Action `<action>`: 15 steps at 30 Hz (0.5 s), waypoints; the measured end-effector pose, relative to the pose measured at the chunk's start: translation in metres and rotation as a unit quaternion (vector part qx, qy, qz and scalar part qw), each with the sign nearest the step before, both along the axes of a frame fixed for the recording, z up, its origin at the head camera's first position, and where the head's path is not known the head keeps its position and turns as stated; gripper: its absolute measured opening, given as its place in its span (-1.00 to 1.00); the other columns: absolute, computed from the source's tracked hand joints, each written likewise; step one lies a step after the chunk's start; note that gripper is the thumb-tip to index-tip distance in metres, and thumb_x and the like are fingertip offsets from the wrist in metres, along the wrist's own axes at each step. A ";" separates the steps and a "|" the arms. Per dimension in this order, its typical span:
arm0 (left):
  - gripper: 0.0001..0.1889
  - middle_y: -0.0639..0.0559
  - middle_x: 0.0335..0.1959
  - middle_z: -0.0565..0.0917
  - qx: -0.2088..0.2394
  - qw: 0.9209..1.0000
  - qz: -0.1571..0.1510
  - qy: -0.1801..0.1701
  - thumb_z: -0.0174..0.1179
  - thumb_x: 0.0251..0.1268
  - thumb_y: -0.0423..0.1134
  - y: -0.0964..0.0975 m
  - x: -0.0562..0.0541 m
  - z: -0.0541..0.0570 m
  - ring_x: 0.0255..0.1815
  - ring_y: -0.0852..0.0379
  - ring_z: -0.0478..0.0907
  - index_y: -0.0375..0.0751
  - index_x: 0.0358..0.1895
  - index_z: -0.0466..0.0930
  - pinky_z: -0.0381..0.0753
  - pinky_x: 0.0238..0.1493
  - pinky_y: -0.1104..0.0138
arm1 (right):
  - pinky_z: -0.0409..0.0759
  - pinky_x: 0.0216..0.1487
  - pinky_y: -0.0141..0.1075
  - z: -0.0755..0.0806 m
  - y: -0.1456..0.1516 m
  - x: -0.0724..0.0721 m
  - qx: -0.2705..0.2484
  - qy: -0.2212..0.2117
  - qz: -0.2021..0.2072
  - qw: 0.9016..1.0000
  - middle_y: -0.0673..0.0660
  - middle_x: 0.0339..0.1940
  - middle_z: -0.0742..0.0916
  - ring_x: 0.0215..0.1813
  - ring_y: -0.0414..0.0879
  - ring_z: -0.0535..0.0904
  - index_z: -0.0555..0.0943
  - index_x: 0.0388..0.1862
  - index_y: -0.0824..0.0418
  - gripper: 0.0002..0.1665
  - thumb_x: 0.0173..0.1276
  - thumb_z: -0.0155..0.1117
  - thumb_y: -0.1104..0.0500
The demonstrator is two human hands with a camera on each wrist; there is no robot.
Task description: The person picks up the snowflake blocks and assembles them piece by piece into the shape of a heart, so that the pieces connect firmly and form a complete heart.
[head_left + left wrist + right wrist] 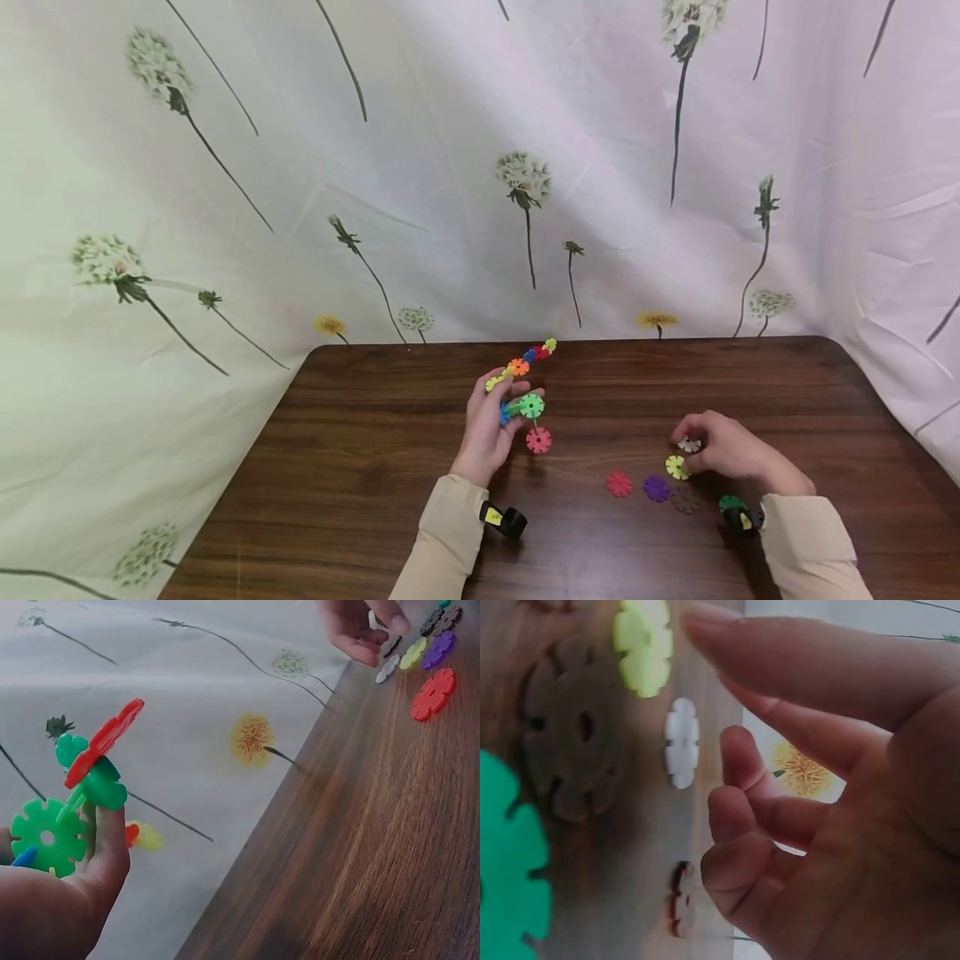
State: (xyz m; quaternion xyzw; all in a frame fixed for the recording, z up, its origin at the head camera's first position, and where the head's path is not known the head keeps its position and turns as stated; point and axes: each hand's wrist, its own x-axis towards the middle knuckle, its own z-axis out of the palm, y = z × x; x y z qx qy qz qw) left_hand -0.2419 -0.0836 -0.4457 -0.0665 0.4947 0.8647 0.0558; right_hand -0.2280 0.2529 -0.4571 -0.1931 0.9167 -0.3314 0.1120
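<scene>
One yellow disc [677, 467] lies on the surface [360, 467] just left of the right hand [731, 454], whose parted fingers hold nothing, far nearer than the left hand [486, 429], which grips the linked discs [532, 406].

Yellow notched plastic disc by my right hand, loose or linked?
Loose: brown wooden table shows between the yellow disc and the multicoloured disc chain in your left hand.
</scene>
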 end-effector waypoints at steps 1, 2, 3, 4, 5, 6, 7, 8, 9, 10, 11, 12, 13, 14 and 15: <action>-0.54 0.02 -0.24 0.59 0.002 1.000 -0.001 0.000 -0.04 0.51 -0.16 0.000 0.000 0.000 -0.06 -0.02 0.71 -0.15 0.36 0.13 0.68 -0.10 0.25 | 0.40 -0.31 -0.33 -0.001 0.000 0.001 0.004 0.001 0.005 1.000 0.03 -0.37 0.62 -0.32 -0.20 0.42 0.64 -0.26 0.19 -0.62 -0.13 0.54 0.20; -0.55 0.02 -0.25 0.59 0.003 1.000 -0.002 0.000 -0.04 0.51 -0.16 0.000 0.000 0.000 -0.06 -0.02 0.72 -0.15 0.36 0.14 0.68 -0.12 0.26 | 0.40 -0.31 -0.33 -0.002 -0.001 0.001 0.008 0.003 0.009 1.000 0.02 -0.38 0.62 -0.32 -0.20 0.42 0.64 -0.27 0.19 -0.61 -0.15 0.55 0.20; -0.55 0.02 -0.25 0.59 0.003 1.000 -0.003 0.000 -0.03 0.51 -0.16 0.000 0.001 0.000 -0.07 -0.01 0.72 -0.14 0.36 0.14 0.68 -0.14 0.27 | 0.41 -0.29 -0.32 -0.003 -0.001 0.002 0.010 0.004 0.011 1.000 0.02 -0.37 0.62 -0.31 -0.20 0.43 0.64 -0.28 0.18 -0.61 -0.16 0.55 0.20; -0.56 0.02 -0.25 0.59 0.004 1.000 -0.003 0.001 -0.03 0.51 -0.16 0.000 0.001 0.000 -0.07 -0.01 0.72 -0.14 0.35 0.15 0.68 -0.15 0.28 | 0.41 -0.29 -0.32 -0.004 -0.002 0.002 0.015 0.005 0.009 1.000 0.01 -0.38 0.62 -0.31 -0.20 0.43 0.64 -0.29 0.17 -0.61 -0.17 0.56 0.20; -0.56 0.01 -0.25 0.59 0.004 1.000 -0.004 0.001 -0.03 0.51 -0.16 0.000 0.001 -0.001 -0.08 -0.01 0.72 -0.13 0.34 0.16 0.68 -0.16 0.29 | 0.41 -0.29 -0.31 -0.005 -0.003 0.002 0.017 0.006 0.010 1.000 0.01 -0.38 0.62 -0.31 -0.19 0.43 0.64 -0.29 0.17 -0.61 -0.16 0.57 0.20; -0.56 0.01 -0.24 0.59 0.005 1.000 -0.004 0.001 -0.02 0.50 -0.16 0.000 0.001 -0.001 -0.07 -0.01 0.72 -0.13 0.34 0.16 0.68 -0.17 0.29 | 0.42 -0.29 -0.29 -0.005 -0.003 0.002 0.017 0.005 0.009 1.000 0.01 -0.37 0.62 -0.30 -0.18 0.44 0.63 -0.29 0.17 -0.61 -0.16 0.57 0.21; -0.55 0.01 -0.24 0.59 0.005 1.000 -0.005 0.002 -0.02 0.50 -0.16 0.000 0.001 -0.001 -0.07 -0.01 0.72 -0.13 0.34 0.16 0.68 -0.17 0.30 | 0.42 -0.29 -0.29 -0.005 -0.004 0.002 0.019 0.005 0.007 1.000 0.01 -0.37 0.61 -0.30 -0.17 0.43 0.63 -0.30 0.17 -0.62 -0.16 0.56 0.21; -0.55 0.01 -0.24 0.59 0.004 1.000 -0.005 0.002 -0.02 0.50 -0.16 0.000 0.001 -0.001 -0.07 -0.01 0.71 -0.14 0.35 0.15 0.68 -0.17 0.30 | 0.42 -0.29 -0.28 -0.006 -0.004 0.002 0.019 0.003 0.005 1.000 0.02 -0.37 0.61 -0.30 -0.16 0.43 0.63 -0.30 0.17 -0.63 -0.15 0.56 0.22; -0.54 0.00 -0.23 0.59 0.003 1.000 -0.005 0.002 -0.02 0.50 -0.16 0.000 0.001 -0.001 -0.07 -0.01 0.71 -0.14 0.36 0.14 0.69 -0.16 0.30 | 0.42 -0.29 -0.27 -0.006 -0.004 0.002 0.018 0.000 0.005 1.000 0.03 -0.38 0.61 -0.31 -0.15 0.43 0.63 -0.31 0.18 -0.64 -0.14 0.55 0.23; -0.54 0.00 -0.23 0.58 0.002 1.000 -0.006 0.002 -0.02 0.50 -0.16 -0.001 0.001 -0.001 -0.07 -0.01 0.71 -0.15 0.36 0.14 0.69 -0.16 0.30 | 0.41 -0.30 -0.27 -0.006 -0.004 0.002 0.019 -0.003 0.003 1.000 0.02 -0.38 0.61 -0.31 -0.15 0.43 0.63 -0.32 0.18 -0.65 -0.13 0.55 0.23; -0.54 0.00 -0.22 0.58 0.001 1.000 -0.007 0.001 -0.02 0.50 -0.16 -0.001 0.001 -0.002 -0.07 -0.01 0.71 -0.15 0.36 0.13 0.69 -0.15 0.29 | 0.42 -0.30 -0.27 -0.006 -0.005 0.001 0.018 -0.007 0.002 1.000 0.03 -0.38 0.62 -0.32 -0.15 0.44 0.63 -0.33 0.18 -0.67 -0.12 0.54 0.24; -0.54 -0.01 -0.22 0.58 -0.001 1.000 -0.009 0.000 -0.03 0.50 -0.16 0.000 0.001 -0.003 -0.06 -0.01 0.71 -0.14 0.36 0.14 0.69 -0.13 0.28 | 0.42 -0.31 -0.28 -0.006 -0.005 0.001 0.020 -0.012 -0.003 1.000 0.02 -0.39 0.62 -0.33 -0.16 0.44 0.63 -0.34 0.18 -0.68 -0.11 0.54 0.24; -0.55 -0.02 -0.21 0.58 -0.004 1.000 -0.012 -0.003 -0.03 0.51 -0.16 0.000 0.001 -0.004 -0.06 -0.02 0.71 -0.14 0.35 0.14 0.69 -0.12 0.26 | 0.42 -0.32 -0.28 -0.006 -0.006 0.001 0.020 -0.017 -0.005 1.000 0.02 -0.40 0.62 -0.34 -0.15 0.44 0.62 -0.34 0.18 -0.69 -0.11 0.53 0.25; -0.57 -0.03 -0.21 0.58 -0.011 1.000 -0.016 -0.007 -0.04 0.51 -0.16 0.001 0.001 -0.005 -0.07 -0.02 0.71 -0.12 0.34 0.15 0.69 -0.11 0.25 | 0.42 -0.32 -0.28 -0.005 -0.006 0.001 0.020 -0.021 -0.007 1.000 0.02 -0.40 0.63 -0.34 -0.15 0.44 0.62 -0.35 0.19 -0.70 -0.09 0.53 0.26; -0.58 -0.04 -0.20 0.58 -0.020 0.999 -0.022 -0.012 -0.05 0.52 -0.16 0.001 0.001 -0.007 -0.07 -0.02 0.71 -0.11 0.33 0.16 0.68 -0.10 0.24 | 0.42 -0.32 -0.28 -0.005 -0.007 0.001 0.021 -0.023 -0.010 0.999 0.02 -0.40 0.63 -0.35 -0.15 0.44 0.62 -0.35 0.19 -0.71 -0.09 0.53 0.25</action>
